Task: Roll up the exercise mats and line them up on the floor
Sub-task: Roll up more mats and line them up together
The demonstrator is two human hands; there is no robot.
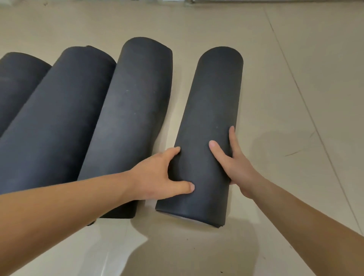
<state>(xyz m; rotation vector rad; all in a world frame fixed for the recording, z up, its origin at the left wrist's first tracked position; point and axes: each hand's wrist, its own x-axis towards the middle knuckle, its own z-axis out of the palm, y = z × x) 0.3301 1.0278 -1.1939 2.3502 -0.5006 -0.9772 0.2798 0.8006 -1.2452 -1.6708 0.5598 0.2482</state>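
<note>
Several dark rolled exercise mats lie side by side on the floor. The rightmost rolled mat lies a little apart from the row. My left hand grips its left side near the close end, thumb across the top. My right hand clasps its right side, fingers pointing up along the roll. The neighbouring rolled mat touches the one further left. A fourth rolled mat is cut off by the left edge.
The beige tiled floor stretches to the right and in front of the mats. A narrow gap of floor separates the held mat from the row. A wall base or rail runs along the top edge.
</note>
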